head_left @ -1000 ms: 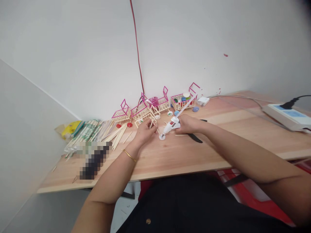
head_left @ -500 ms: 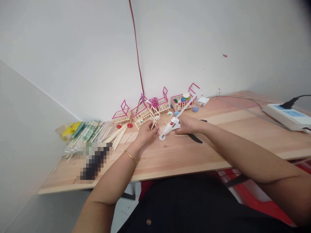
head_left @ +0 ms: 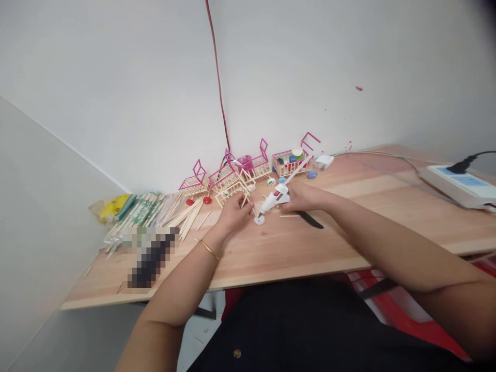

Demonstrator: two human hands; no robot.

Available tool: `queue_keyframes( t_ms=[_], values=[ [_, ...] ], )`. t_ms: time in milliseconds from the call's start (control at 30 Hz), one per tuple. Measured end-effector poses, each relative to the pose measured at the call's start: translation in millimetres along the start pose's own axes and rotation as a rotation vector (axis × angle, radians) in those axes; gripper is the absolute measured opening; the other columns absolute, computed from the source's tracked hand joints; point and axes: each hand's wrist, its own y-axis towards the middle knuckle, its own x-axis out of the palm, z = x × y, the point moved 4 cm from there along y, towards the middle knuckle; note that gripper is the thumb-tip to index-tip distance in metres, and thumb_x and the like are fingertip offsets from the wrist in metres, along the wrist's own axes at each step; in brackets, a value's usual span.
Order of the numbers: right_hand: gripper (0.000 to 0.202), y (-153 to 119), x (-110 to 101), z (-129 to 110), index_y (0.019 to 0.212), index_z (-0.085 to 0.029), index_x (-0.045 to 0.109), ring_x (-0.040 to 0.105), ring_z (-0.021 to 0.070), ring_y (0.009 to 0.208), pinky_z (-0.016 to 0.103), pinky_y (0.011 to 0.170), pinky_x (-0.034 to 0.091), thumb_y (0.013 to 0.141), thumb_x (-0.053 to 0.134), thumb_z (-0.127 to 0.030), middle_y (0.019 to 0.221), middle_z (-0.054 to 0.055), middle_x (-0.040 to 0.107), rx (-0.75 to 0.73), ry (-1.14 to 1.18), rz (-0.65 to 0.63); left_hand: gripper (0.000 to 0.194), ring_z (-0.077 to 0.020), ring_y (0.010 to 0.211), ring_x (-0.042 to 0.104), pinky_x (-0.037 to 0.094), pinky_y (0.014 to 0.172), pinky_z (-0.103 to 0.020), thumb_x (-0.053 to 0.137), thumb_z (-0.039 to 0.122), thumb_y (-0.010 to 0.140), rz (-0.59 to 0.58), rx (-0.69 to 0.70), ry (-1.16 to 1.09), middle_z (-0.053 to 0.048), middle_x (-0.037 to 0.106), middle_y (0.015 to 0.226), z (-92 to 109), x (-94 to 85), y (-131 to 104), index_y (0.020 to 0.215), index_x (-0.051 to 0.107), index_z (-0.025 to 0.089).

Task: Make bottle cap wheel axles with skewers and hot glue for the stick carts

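Note:
My right hand [head_left: 300, 196] is wrapped round the grip of a white hot glue gun [head_left: 273, 201], with a long glue stick [head_left: 298, 170] running out of its back end. The gun's nozzle points down at a small white disc [head_left: 259, 220] on the table. In my left hand [head_left: 233, 213], the fingers are closed on thin wooden sticks [head_left: 245, 199], partly hidden by the hand; one stick end slants toward the disc. Just behind this hand is a plain stick frame [head_left: 228, 195]. A black-handled tool [head_left: 311, 220] lies below my right hand, partly covered.
Several small stick carts with pink trim, one a filled cart [head_left: 292, 164], line the wall. Loose sticks [head_left: 189, 219] and bagged sticks [head_left: 143, 212] lie left, near a pixelated dark object [head_left: 153, 261]. A power strip [head_left: 459, 185] stands right; bottle caps [head_left: 271, 182] lie behind the hands.
The glue gun and my right hand have shifted slightly to the right and up, with the nozzle still by the disc. My left hand has hardly moved.

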Motion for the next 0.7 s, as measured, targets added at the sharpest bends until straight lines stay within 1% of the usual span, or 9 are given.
queue_keyframes(
  t_ms=[200,367,600,700],
  values=[
    [0.006,-0.3,1.6,0.3,0.069,-0.019,0.055,0.054,0.0159,0.063,0.024,0.056,0.037,0.063,0.056,-0.018,0.066,-0.001,0.059,-0.025,-0.031,-0.001,0.008,-0.0111,0.057,0.048,0.035,0.057,-0.023,0.057,0.022,0.076,0.006,0.007,0.008,0.002,0.054,0.059,0.1,-1.0,-0.2,0.072,0.053,0.017],
    [0.007,-0.9,4.1,-1.8,0.068,-0.02,0.055,0.053,0.0158,0.062,0.023,0.054,0.037,0.062,0.057,-0.018,0.061,-0.002,0.055,0.031,-0.026,0.005,0.008,-0.0111,0.058,0.048,0.035,0.058,-0.024,0.057,0.023,0.077,0.006,0.012,0.014,0.002,0.054,0.06,-0.4,-0.9,-0.2,0.073,0.053,0.017],
    [0.007,0.0,4.6,-0.7,0.069,-0.019,0.055,0.054,0.0162,0.062,0.024,0.055,0.038,0.062,0.057,-0.018,0.063,-0.001,0.056,0.021,-0.011,-0.007,0.009,-0.0111,0.058,0.048,0.036,0.058,-0.023,0.057,0.023,0.077,0.006,0.007,0.006,0.002,0.054,0.06,-0.9,-0.6,0.1,0.072,0.053,0.017],
    [0.006,1.5,3.4,2.5,0.07,-0.019,0.055,0.056,0.0164,0.065,0.023,0.057,0.039,0.064,0.057,-0.02,0.066,-0.001,0.06,0.028,0.02,0.041,0.008,-0.0114,0.059,0.048,0.036,0.059,-0.024,0.057,0.023,0.077,0.006,0.014,0.004,0.002,0.054,0.061,-1.0,-0.9,0.0,0.073,0.054,0.017]
  ],
)
